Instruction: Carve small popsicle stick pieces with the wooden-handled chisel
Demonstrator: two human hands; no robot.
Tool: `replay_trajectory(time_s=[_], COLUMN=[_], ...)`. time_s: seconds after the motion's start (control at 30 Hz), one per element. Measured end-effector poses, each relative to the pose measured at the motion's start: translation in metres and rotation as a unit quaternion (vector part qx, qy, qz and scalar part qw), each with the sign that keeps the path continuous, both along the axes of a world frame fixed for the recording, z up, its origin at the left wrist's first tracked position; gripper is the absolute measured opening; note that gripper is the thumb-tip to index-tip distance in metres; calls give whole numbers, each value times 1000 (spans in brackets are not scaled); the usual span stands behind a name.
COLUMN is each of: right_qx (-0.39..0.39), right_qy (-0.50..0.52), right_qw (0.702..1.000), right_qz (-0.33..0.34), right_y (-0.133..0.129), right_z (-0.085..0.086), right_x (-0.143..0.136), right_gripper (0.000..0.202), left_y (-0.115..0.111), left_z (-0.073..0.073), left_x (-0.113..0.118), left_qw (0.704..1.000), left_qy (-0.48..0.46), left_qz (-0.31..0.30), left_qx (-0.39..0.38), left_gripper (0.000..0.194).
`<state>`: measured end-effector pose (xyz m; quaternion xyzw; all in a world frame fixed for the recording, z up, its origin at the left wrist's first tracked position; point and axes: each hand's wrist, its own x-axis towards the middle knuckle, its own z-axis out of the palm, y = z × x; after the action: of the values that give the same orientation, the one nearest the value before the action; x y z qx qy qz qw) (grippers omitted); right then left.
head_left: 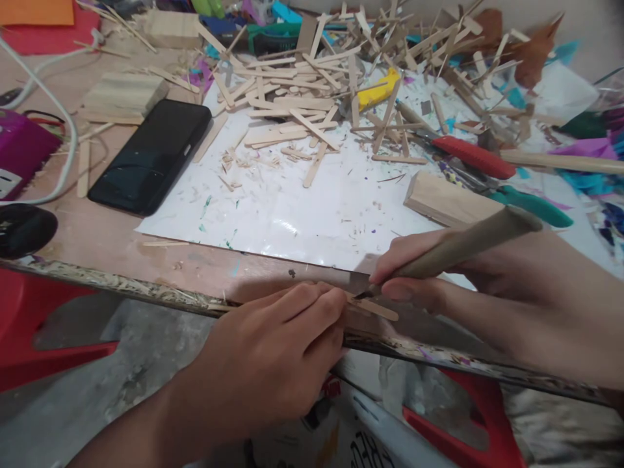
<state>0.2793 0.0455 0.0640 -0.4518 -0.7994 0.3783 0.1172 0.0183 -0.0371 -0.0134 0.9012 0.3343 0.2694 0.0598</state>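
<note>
At the table's front edge, a flat wooden craft stick (383,311) lies partly beneath my left hand (287,344), whose closed fingers press it down. Its rounded right end shows, while its middle is covered by the fingers. From the right, my right hand (439,286) grips a wooden-handled carving knife (463,247) like a pen. The knife's small dark tip is at the stick, just right of my left fingertips. How deep the tip sits in the wood I cannot tell.
A white sheet (302,214) carries shavings and a pile of craft sticks (292,84). A wood block (448,201) and red-handled tool (472,156) lie right. Left are a black phone (156,156), another block (124,94) and a white cable (73,123). Red stools stand below.
</note>
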Motion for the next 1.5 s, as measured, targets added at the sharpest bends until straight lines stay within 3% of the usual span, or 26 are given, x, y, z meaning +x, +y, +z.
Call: replay_trajectory(time_s=[0.1, 0.2, 0.47, 0.7, 0.93, 1.17, 1.33, 1.5], right_qx=[31, -3, -80, -140, -197, -101, -133, 21], right_qy=[10, 14, 41, 87, 119, 85, 54, 50], right_qw=[999, 999, 994, 980, 964, 989, 989, 998], right_qz=[18, 42, -68, -111, -134, -59, 15, -27], right_y=[-7, -8, 4, -1, -7, -3, -3, -9], right_z=[2, 4, -3, -11, -20, -10, -2, 0], right_x=[-4, -10, -16, -16, 3, 0, 0, 5], right_gripper=[41, 48, 45, 48, 41, 35, 33, 27], left_y=[0, 1, 2, 2, 3, 0, 0, 0], left_z=[0, 0, 1, 3, 1, -2, -3, -1], left_x=[0, 1, 0, 2, 1, 2, 1, 1], left_qw=[1000, 1000, 1000, 1000, 1000, 1000, 1000, 1000], left_qy=[-3, -4, 10, 10, 17, 7, -3, -3], left_qz=[-1, 6, -2, 4, -6, -1, -7, 4], left_qx=[-1, -1, 13, 0, 8, 13, -5, 1], left_gripper=[20, 20, 24, 23, 26, 23, 21, 22])
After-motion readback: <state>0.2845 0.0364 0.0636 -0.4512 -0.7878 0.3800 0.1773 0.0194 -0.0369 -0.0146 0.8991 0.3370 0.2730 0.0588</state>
